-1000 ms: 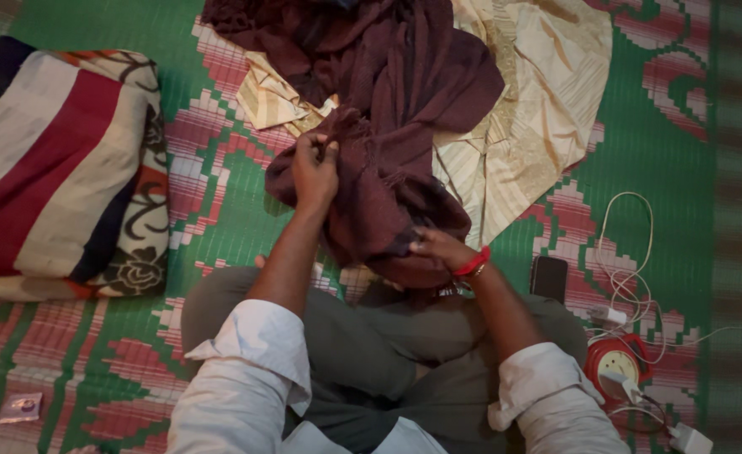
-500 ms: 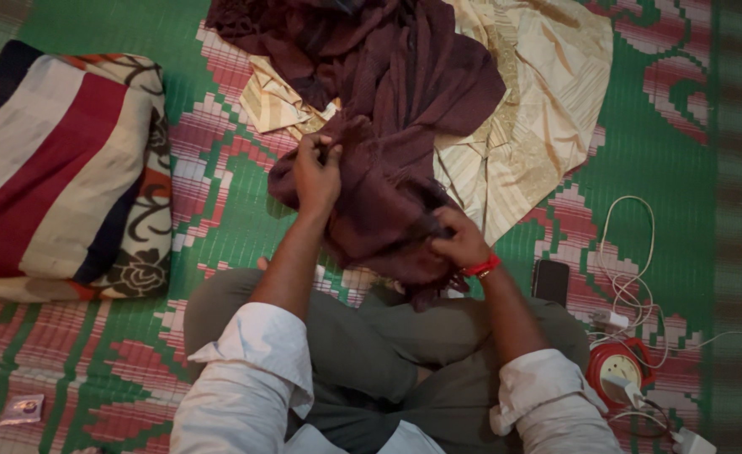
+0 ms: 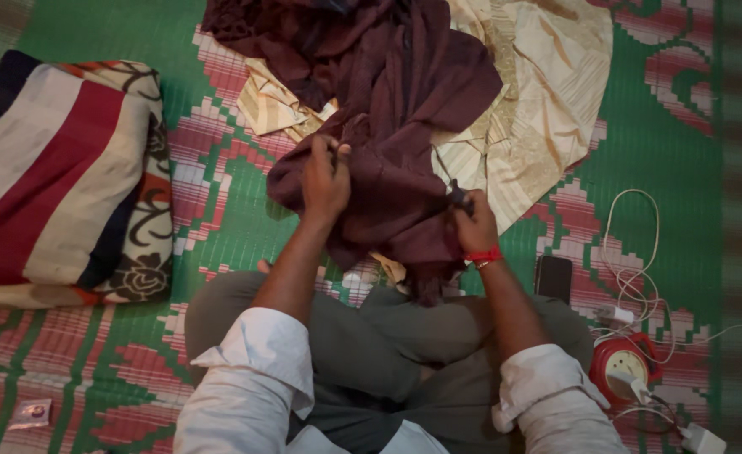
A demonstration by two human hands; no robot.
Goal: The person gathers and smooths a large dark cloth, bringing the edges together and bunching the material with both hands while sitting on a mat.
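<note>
A dark maroon cloth (image 3: 396, 92) lies bunched on the green and pink floor mat (image 3: 219, 227) in front of my crossed legs. My left hand (image 3: 325, 181) pinches its left edge, fingers closed on the fabric. My right hand (image 3: 472, 223), with a red band at the wrist, grips the cloth's right edge, lifted off the mat. Under the maroon cloth lies a cream and gold striped cloth (image 3: 548, 92), spread to the upper right.
A folded striped blanket (image 3: 60, 176) in red, white and navy sits at the left. A dark phone (image 3: 552, 277) lies by my right knee. A red round power socket (image 3: 623, 366) with white cables (image 3: 632, 244) and chargers is at the lower right. A small packet (image 3: 33, 412) lies lower left.
My right hand has risen from the lower fold of the maroon cloth to its right edge and closed on it. My left hand has stayed on the left edge.
</note>
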